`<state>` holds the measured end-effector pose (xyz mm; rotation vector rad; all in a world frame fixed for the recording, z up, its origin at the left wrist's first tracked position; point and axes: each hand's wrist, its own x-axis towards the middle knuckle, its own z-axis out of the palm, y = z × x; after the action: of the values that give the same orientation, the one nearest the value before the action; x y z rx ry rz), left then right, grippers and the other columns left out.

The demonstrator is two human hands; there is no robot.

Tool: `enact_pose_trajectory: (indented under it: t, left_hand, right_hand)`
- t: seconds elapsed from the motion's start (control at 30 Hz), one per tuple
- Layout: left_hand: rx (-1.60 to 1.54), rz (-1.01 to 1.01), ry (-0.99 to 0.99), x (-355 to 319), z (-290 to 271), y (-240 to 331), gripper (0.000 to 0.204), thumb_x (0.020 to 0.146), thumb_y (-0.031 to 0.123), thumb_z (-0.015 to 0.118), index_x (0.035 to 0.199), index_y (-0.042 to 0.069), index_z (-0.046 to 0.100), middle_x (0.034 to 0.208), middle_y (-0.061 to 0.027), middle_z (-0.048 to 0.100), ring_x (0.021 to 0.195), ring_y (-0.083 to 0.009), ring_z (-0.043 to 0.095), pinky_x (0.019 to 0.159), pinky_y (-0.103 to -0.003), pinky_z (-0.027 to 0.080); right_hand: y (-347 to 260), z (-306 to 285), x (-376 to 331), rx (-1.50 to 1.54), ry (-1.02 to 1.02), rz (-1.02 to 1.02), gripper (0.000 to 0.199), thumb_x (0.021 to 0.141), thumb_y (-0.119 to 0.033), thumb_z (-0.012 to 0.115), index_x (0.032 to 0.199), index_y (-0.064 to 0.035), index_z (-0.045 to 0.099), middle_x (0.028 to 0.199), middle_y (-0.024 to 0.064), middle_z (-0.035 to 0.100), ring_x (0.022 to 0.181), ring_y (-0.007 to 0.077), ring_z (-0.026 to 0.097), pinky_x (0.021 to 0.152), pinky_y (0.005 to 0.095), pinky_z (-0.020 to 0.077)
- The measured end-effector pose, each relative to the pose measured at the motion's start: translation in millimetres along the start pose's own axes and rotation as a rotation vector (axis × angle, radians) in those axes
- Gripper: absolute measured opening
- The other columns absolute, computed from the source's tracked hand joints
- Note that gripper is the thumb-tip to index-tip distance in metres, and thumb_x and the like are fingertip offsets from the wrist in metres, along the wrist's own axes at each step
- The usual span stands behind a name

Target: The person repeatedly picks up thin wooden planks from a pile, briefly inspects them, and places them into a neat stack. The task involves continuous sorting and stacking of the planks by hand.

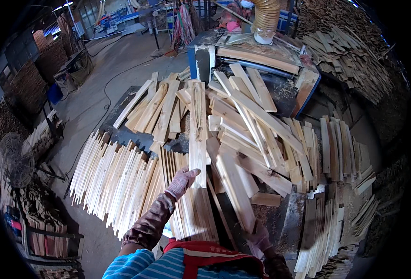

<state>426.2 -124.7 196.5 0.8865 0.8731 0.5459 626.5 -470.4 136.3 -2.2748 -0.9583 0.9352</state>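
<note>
Head view looks down on a heap of pale wooden slats (242,125) piled loosely on a dark table (122,123) in front of a blue-framed machine (261,60) with a ribbed dust hose (265,18). The left hand (182,181), gloved, reaches forward and grips the near end of one long upright plank (198,130), fingers wrapped along its left edge and closed on the wood; the plank runs away from the person across the heap, its far end resting among the other slats. The right hand (260,237), also gloved, is low by the body and closed on the near end of a second plank (235,190) that slants up and to the left (the glove is partly hidden behind the board, so the exact hold is hard to read). Sorted slats lie fanned in a neat row (117,181) to the left, and more stacks (340,149) stand to the right. A floor fan (15,160) sits at far left. These boards look stiff, light and dry, likely rough with splinters; held at one end they will lever down, so a firm grasp nearer the middle would carry them more steadily.
</note>
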Motion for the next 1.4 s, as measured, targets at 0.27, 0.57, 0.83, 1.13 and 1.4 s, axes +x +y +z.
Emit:
enact_pose_trajectory:
  t: [0.27,0.57,0.83,1.13,1.4]
  left_hand:
    - [-0.078,0.026,-0.036,-22,-22,-29,0.037,0.089,0.016,0.074,0.121,0.0,0.062,0.094,0.0007,0.064,0.076,-0.0088,0.059,0.068,-0.023,0.05]
    - [0.027,-0.039,0.037,-64,-36,-47,0.034,0.09,0.017,0.073,0.12,0.004,0.065,0.097,0.0004,0.067,0.078,-0.0101,0.058,0.069,-0.026,0.046]
    - [0.002,0.023,-0.017,-70,-31,-73,0.037,0.092,0.013,0.069,0.127,0.003,0.064,0.115,-0.0053,0.07,0.104,-0.0168,0.066,0.088,-0.033,0.054]
    - [0.119,-0.032,-0.142,-63,-15,-88,0.029,0.09,0.016,0.073,0.117,0.006,0.069,0.093,0.0014,0.071,0.074,-0.0074,0.06,0.063,-0.025,0.047]
    - [0.258,-0.148,-0.493,-67,60,-107,0.047,0.095,0.022,0.072,0.136,0.004,0.058,0.119,-0.0044,0.068,0.108,-0.0137,0.063,0.096,-0.029,0.049]
  right_hand:
    - [105,78,13,0.338,-0.45,-0.126,0.062,0.084,-0.034,0.076,0.133,-0.002,0.056,0.115,0.0116,0.066,0.101,0.0219,0.062,0.088,0.0341,0.0518]
    - [7,102,76,-0.257,-0.417,-0.014,0.081,0.096,-0.052,0.056,0.15,0.0051,0.035,0.135,0.0295,0.056,0.123,0.0375,0.059,0.102,0.0411,0.0473]
    - [4,82,63,-0.317,-0.637,0.028,0.084,0.096,-0.068,0.041,0.143,0.0019,0.043,0.14,0.0312,0.053,0.134,0.0402,0.05,0.11,0.0459,0.039]
    - [-95,45,59,0.362,0.023,-0.254,0.067,0.095,-0.036,0.065,0.146,0.0021,0.045,0.142,0.0258,0.054,0.134,0.035,0.052,0.11,0.0402,0.0436]
    - [-111,-10,94,1.352,-0.101,-0.287,0.036,0.094,-0.011,0.065,0.129,-0.003,0.065,0.11,0.0025,0.07,0.107,0.0132,0.061,0.094,0.0271,0.047]
